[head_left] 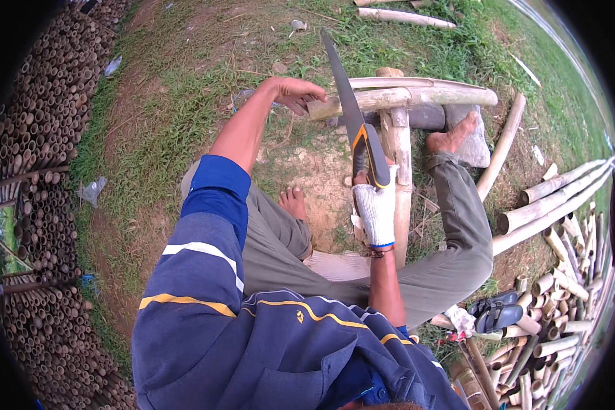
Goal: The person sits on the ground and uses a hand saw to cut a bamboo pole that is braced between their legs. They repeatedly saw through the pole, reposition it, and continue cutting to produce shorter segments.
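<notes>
In my right hand point(376, 208), which wears a white knit glove, the fingers are wrapped round the black and orange handle of a handsaw point(349, 102). The long grey blade points away from me and crosses over a bamboo pole point(376, 100); whether it touches the pole I cannot tell. My bare left hand point(295, 92) is at the pole's left cut end, fingers stretched out and apart. Contact there is unclear. The pole rests across a wooden support point(396, 137), with a thin bamboo strip point(389, 82) along its far side.
My bare right foot point(452, 134) rests by a grey stone block point(473, 147). Long poles point(550, 195) and a heap of short bamboo pieces point(560, 321) lie at the right, beside dark sandals point(497, 311). Stacked bamboo point(55, 102) lines the left.
</notes>
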Motion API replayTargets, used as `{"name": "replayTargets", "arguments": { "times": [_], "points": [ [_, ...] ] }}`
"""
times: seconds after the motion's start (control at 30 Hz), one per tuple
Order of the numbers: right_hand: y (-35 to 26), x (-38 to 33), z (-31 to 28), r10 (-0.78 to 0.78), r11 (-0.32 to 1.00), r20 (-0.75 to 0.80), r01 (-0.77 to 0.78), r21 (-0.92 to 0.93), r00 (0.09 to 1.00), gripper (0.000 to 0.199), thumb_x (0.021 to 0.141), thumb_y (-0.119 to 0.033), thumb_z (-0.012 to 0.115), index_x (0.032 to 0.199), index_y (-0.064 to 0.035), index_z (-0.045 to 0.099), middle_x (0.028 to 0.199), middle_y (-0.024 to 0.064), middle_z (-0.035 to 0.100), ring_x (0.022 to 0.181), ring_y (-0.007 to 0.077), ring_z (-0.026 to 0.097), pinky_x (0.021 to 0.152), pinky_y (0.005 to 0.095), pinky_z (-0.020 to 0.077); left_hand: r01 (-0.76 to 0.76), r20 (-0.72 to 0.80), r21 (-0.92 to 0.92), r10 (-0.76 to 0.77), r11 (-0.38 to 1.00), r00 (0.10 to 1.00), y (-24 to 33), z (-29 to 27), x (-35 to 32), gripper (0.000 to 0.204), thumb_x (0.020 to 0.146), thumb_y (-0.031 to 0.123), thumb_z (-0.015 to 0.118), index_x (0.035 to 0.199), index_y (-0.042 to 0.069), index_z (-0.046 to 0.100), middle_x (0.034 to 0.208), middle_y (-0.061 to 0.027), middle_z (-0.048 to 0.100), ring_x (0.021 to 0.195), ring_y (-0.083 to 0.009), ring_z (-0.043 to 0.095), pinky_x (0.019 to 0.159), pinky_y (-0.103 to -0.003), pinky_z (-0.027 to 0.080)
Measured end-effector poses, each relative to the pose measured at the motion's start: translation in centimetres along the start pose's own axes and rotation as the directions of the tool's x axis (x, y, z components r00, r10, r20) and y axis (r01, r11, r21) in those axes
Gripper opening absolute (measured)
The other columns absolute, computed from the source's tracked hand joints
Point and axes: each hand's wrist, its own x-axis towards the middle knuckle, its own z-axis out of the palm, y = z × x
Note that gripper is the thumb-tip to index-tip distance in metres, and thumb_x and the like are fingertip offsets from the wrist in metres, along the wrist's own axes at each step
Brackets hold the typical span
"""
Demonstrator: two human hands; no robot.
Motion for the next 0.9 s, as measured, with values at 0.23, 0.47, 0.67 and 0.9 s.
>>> {"name": "replayTargets", "arguments": {
  "times": [0.23,0.47,0.67,0.9],
  "points": [
    [3.8,-1.0,-0.6,0.184,0.983,-0.114,-0.184,0.013,0.976,0.052,0.098,0.002,0.067,0.144,-0.0026,0.044,0.120,0.0092,0.063,0.105,0.0151,0.063,0.093,0.0296,0.0515,0.095,-0.157,0.267,-0.054,0.959,0.986,0.1,1.3,-0.1,0.098,0.078,0.056,0.091,0.148,-0.003,0.057,0.154,-0.0209,0.058,0.140,-0.0316,0.060,0.110,-0.045,0.055],
    [2.6,-0.4,-1.3,0.056,0.996,-0.101,-0.048,0.080,0.993,0.048,0.099,0.001,0.065,0.143,-0.0007,0.047,0.125,0.0115,0.064,0.114,0.0180,0.061,0.102,0.0318,0.0478,0.183,-0.192,0.444,-0.107,0.877,0.976,-6.7,11.5,7.7,0.120,0.064,0.062,0.097,0.151,-0.007,0.051,0.150,-0.0281,0.059,0.138,-0.0378,0.060,0.111,-0.047,0.053],
    [1.9,-0.7,-0.7,-0.120,0.993,-0.158,0.118,-0.021,0.980,0.044,0.098,-0.001,0.068,0.138,-0.0001,0.051,0.123,0.0106,0.064,0.112,0.0167,0.061,0.100,0.0300,0.0485,-0.106,-0.565,0.084,0.135,0.991,0.814,-12.1,21.4,13.5,0.112,0.065,0.062,0.092,0.148,-0.003,0.055,0.139,-0.0271,0.067,0.131,-0.0389,0.065,0.110,-0.044,0.051],
    [1.3,-1.2,-2.2,-0.123,0.992,-0.143,0.119,-0.039,0.982,0.047,0.098,-0.002,0.069,0.140,-0.0010,0.049,0.123,0.0089,0.063,0.112,0.0144,0.061,0.099,0.0294,0.0493,-0.088,-0.746,0.015,0.069,0.996,0.663,-11.9,22.3,11.9,0.086,0.068,0.036,0.089,0.142,0.006,0.057,0.123,-0.0240,0.074,0.116,-0.0415,0.072,0.102,-0.049,0.055]
  ]
}}
